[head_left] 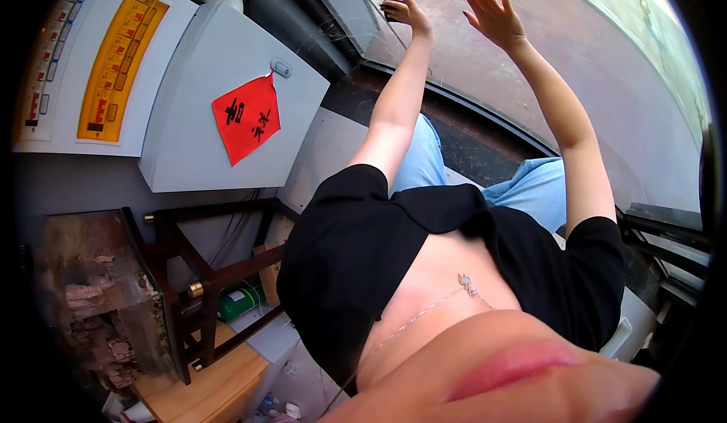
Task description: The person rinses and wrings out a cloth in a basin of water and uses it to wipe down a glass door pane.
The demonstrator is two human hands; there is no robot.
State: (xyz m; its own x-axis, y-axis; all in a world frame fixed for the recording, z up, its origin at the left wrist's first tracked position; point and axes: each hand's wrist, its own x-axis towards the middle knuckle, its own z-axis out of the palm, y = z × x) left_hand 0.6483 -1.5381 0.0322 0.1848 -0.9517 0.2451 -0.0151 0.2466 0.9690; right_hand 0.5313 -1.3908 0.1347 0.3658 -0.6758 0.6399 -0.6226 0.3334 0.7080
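My left hand [415, 18] is stretched forward near the glass door [553, 67]. Its fingers are curled around a small black object [390, 10], whose kind I cannot make out. My right hand [496, 20] is raised beside it with the fingers spread, holding nothing. I cannot tell whether its palm touches the glass. Both hands have dark teal nails.
To the left, a grey metal box [189, 112] bears a red paper sign [248, 120] with black characters. Below it are a dark wooden frame [216, 271], a green bottle [241, 302] and a wooden board [204, 385]. A dark sill [485, 131] runs below the glass.
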